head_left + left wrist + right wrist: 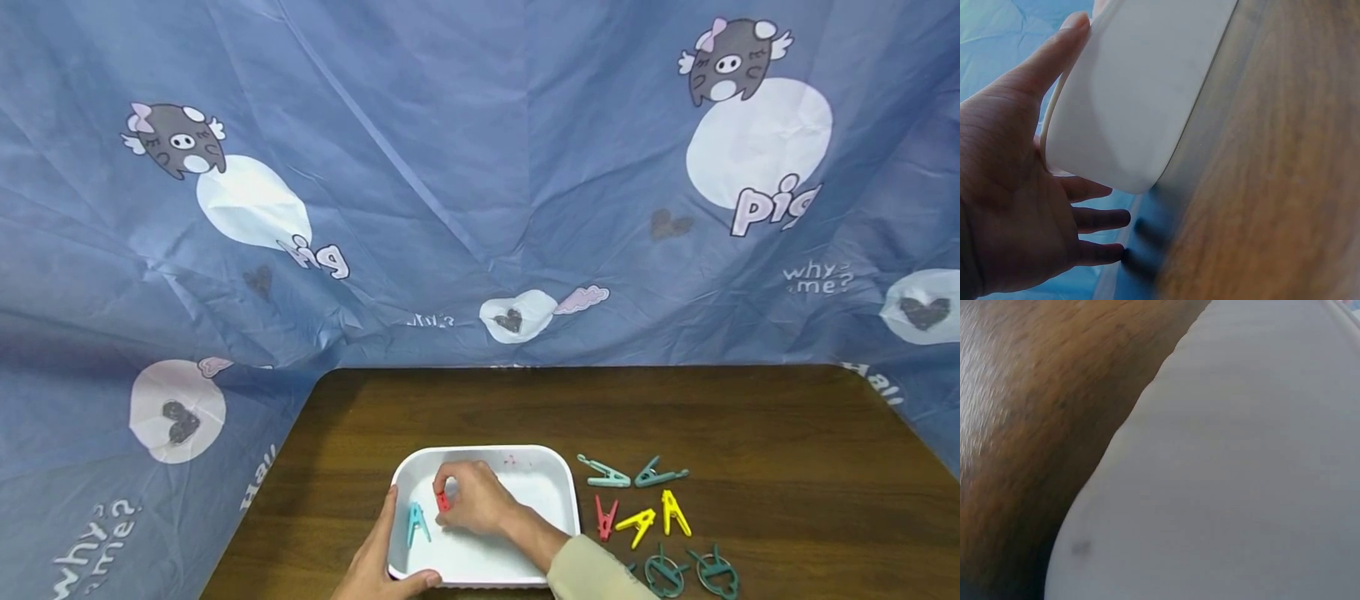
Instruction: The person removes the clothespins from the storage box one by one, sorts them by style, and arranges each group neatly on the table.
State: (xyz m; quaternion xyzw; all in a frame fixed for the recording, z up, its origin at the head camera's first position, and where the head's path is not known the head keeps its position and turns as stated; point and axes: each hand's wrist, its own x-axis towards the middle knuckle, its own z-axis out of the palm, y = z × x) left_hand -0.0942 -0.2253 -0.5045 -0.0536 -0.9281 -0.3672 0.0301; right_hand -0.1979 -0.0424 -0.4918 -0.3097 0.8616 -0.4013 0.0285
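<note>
A white plastic tray (525, 553) sits on the table. My right hand (480, 502) reaches into it and pinches a red clothespin (443, 502) between thumb and fingers, above the tray's floor. To the left of that, a light blue clothespin (417, 523) lies in the tray. At the tray's front left corner my left hand (378, 554) rests against the outside, thumb by the front rim and fingers along the left side. The left wrist view shows this hand (1022, 169) with its fingers straight. In the right wrist view only the tray wall (1222, 462) and wood show; the hand is hidden.
Right of the tray lie grey-green clothespins (609, 475), a red clothespin (606, 518), yellow clothespins (676, 512) and dark green ring-shaped clips (717, 572). The right sleeve (596, 569) partly covers another clip. A blue printed cloth (450, 167) hangs behind the wooden table (720, 408).
</note>
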